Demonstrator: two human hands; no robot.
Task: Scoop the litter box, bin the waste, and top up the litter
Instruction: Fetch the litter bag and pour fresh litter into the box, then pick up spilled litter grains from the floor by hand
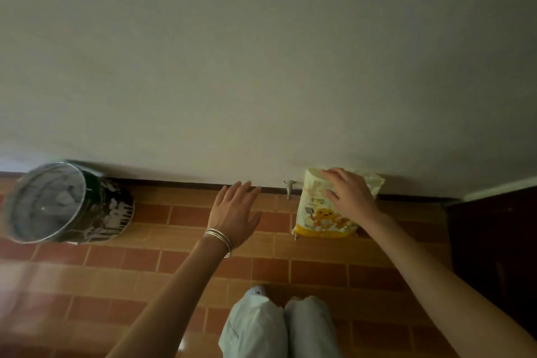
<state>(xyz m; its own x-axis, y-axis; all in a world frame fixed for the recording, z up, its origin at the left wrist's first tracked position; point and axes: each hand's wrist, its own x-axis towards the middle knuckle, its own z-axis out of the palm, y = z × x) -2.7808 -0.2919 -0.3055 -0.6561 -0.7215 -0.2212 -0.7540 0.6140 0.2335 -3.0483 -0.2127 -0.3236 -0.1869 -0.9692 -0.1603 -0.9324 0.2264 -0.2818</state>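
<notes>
Litter bag (325, 212) stands on tiled floor (174, 264) against wall, right of small tap (289, 186). Right hand (350, 193) on bag top, fingers spread, grip not yet closed. Left hand (234, 211) relaxed, empty, hovering mid-floor. Paint-stained bucket (66, 203) far left. Litter box unseen; top-up apparently starting, scooping progress unknowable.

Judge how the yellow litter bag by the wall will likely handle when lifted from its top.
The litter bag looks like a soft plastic pouch, so it will probably sag under the right hand. Its bulging lower half suggests dense fill, likely heavy for its size. It leans on the wall, so it may slump.
</notes>
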